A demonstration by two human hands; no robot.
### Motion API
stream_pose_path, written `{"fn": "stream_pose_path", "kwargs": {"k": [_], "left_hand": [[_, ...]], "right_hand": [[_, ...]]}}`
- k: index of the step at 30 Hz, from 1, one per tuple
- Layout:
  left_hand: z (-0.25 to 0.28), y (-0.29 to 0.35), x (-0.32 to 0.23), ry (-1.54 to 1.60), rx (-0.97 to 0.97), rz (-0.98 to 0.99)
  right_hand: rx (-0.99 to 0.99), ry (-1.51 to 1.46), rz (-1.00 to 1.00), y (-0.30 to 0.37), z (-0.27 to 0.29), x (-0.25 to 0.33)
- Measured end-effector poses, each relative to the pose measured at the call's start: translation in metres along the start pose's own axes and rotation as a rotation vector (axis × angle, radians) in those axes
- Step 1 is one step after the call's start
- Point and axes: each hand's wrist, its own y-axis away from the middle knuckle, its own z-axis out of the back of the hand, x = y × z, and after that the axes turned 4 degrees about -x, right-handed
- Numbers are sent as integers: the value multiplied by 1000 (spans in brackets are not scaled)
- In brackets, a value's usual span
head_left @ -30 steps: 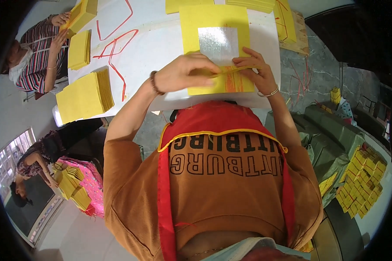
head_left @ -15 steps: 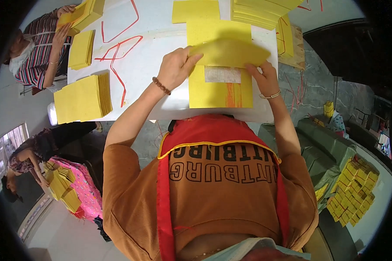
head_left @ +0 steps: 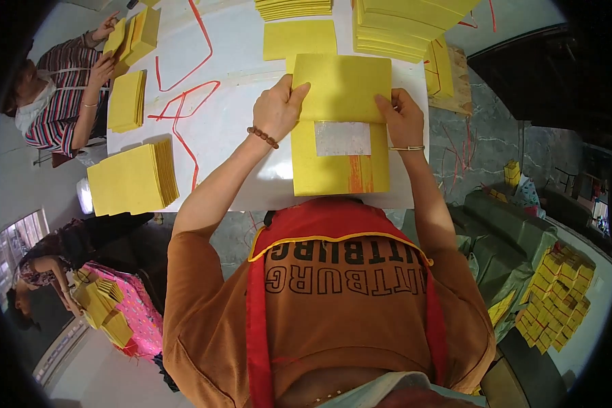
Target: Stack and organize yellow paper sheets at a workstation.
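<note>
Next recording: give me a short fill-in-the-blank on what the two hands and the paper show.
Both hands hold a sheet of ____ paper.
Under it lies a sheet with a ____ foil rectangle.
The left hand has a bead bracelet on its ____.
The right hand grips the sheet's ____ edge.

Missing: yellow; silver; wrist; right

Bright, even daylight fills the scene — the white worktop (head_left: 238, 102) glares pale, nearly washed out beside the yellow sheets. Shadows are soft and short. The fisheye bends straight edges toward a black circular rim — detail there turns small and smeared, while the centre stays sharp.
</note>
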Motion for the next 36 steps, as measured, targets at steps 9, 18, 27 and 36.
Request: {"fn": "stream_pose_path", "kwargs": {"k": [9, 18, 27, 36], "left_hand": [[17, 5, -31, -82, 3, 127], [-1, 33, -31, -574, 353, -720], [-7, 29, -20, -517, 314, -759], [-23, 18, -50, -852, 43, -814]], "right_hand": [[-52, 42, -48, 2, -1, 13], [29, 25, -112, 1, 0, 17], [403, 723, 598, 51, 16, 20], [458, -660, -174, 19, 32, -21]]}}
